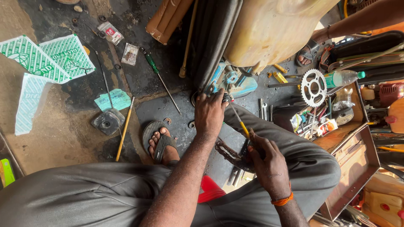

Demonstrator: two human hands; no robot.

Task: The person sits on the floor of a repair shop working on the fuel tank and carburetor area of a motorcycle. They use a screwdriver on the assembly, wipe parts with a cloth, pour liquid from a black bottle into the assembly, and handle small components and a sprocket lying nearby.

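Right hand [269, 162], lower centre-right of frame: fingers curled shut around the yellow handle end of a screwdriver [240, 122] and a greasy drive chain [227, 152]. Chain looks dark, rusty-brown, oily; it droops in a loop to the left of the right fingers, over the grey trouser leg [294, 155]. Screwdriver shaft is thin, runs up-left from the right fingers to the left hand.

Left hand [209, 114], centre of frame: fingers bent down over a small dark part [227, 98] at the shaft tip; cannot tell how tightly they grip it. The tip sits right at the left fingertips, touching or nearly so.

Left of the left hand: foot in a sandal [159, 143] on the stained floor [63, 138].

Farther out, centre-left: green-handled screwdriver [152, 64] lying on the floor, well apart from both hands. Upper left: green-and-white printed sheets [46, 56].

Right of centre, upper: silver sprocket [313, 87] above a cluttered tool tray [357, 168], plastic bottle with green cap [343, 77] just beside it.

Top centre: large cream-coloured tank [273, 29]. Upper right corner: another person's arm [362, 19].
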